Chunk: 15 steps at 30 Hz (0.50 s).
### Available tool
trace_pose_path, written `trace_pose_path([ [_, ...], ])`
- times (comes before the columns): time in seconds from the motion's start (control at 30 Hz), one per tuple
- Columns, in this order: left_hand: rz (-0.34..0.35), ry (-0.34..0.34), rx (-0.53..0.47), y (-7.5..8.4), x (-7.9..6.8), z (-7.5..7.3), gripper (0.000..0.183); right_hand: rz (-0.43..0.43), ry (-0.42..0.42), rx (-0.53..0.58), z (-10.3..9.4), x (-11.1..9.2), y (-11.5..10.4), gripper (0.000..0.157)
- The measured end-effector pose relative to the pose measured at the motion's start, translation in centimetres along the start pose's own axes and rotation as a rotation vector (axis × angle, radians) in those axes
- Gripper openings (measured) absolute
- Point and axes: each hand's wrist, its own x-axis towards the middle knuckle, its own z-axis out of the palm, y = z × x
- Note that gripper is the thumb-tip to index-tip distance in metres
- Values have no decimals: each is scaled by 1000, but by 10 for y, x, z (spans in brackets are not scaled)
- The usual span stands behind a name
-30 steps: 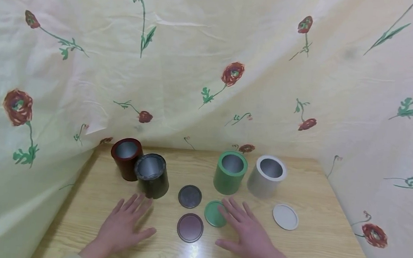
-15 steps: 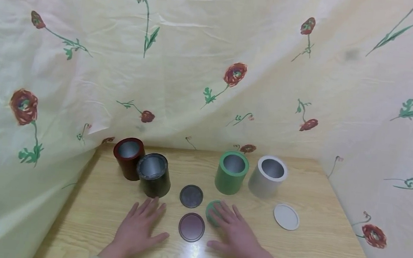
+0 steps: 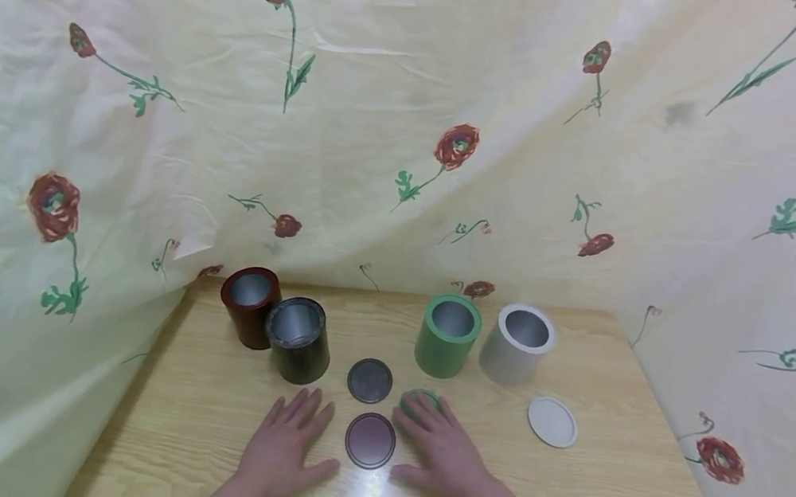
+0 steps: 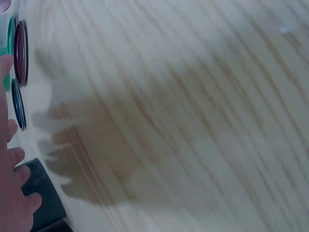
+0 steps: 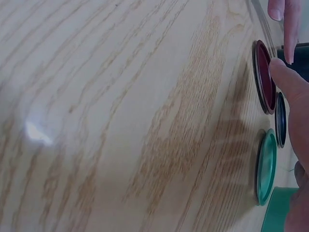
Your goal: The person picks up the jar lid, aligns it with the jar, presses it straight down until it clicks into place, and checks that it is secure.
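My left hand (image 3: 283,447) hovers with spread, straight fingers in front of the black canister (image 3: 300,351), palm down over the table. My right hand (image 3: 441,454) is spread the same way, and its fingers overlap the green lid (image 5: 268,166) in the head view, hiding much of it. The right wrist view shows that lid lying flat, apart from the hand. Between the two hands lies the dark red lid (image 3: 370,441), with the black lid (image 3: 369,380) just behind it. Neither hand holds anything.
A dark red canister (image 3: 250,321) stands behind the black one. The green canister (image 3: 445,353) and white canister (image 3: 510,359) stand uncovered at back right. A white lid (image 3: 552,422) lies right of my right hand. Flowered cloth (image 3: 349,156) hangs behind the wooden table (image 3: 605,492).
Both hands have moved inward toward each other, with the left going right and the right going left. The right fingers cover more of the green lid. The view has shifted slightly.
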Motion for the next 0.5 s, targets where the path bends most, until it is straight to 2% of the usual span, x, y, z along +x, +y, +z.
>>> trace_pose_path([
  [0.27,18,24,11,7,2,10,85,13,-21,1,5,4,0,84],
  [0.5,26,11,16,11,7,13,85,17,-22,14,9,7,-1,82],
])
